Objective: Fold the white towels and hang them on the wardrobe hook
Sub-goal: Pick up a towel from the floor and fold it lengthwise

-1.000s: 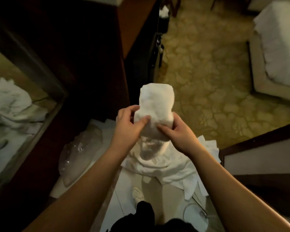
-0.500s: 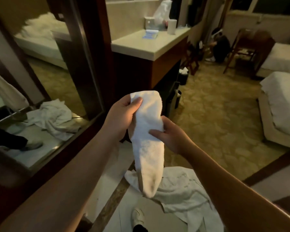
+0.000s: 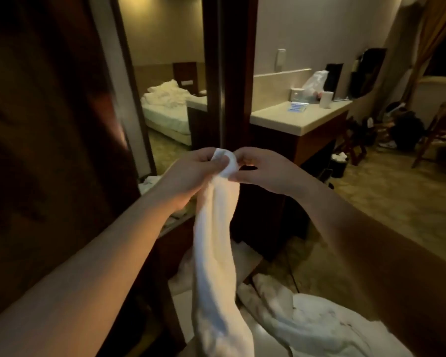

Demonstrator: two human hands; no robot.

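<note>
A folded white towel [image 3: 215, 243] hangs down in a long narrow strip in front of me. My left hand [image 3: 191, 173] grips its top end, fingers curled round the fold. My right hand [image 3: 260, 168] pinches the same top end from the right side. Both hands are held up at chest height before the dark wooden wardrobe [image 3: 49, 150]. More white towels [image 3: 307, 313] lie crumpled on the floor at the lower right. No hook shows in this view.
A mirror panel [image 3: 165, 99] on the wardrobe reflects a bed. A counter [image 3: 299, 117] with a bag, cup and small items stands to the right. A chair [image 3: 443, 130] and bags sit at the far right on the carpet.
The view has tilted up from the floor to the wardrobe and room. The towel has dropped from a short bundle into a long hanging strip, and both hands now hold its top end.
</note>
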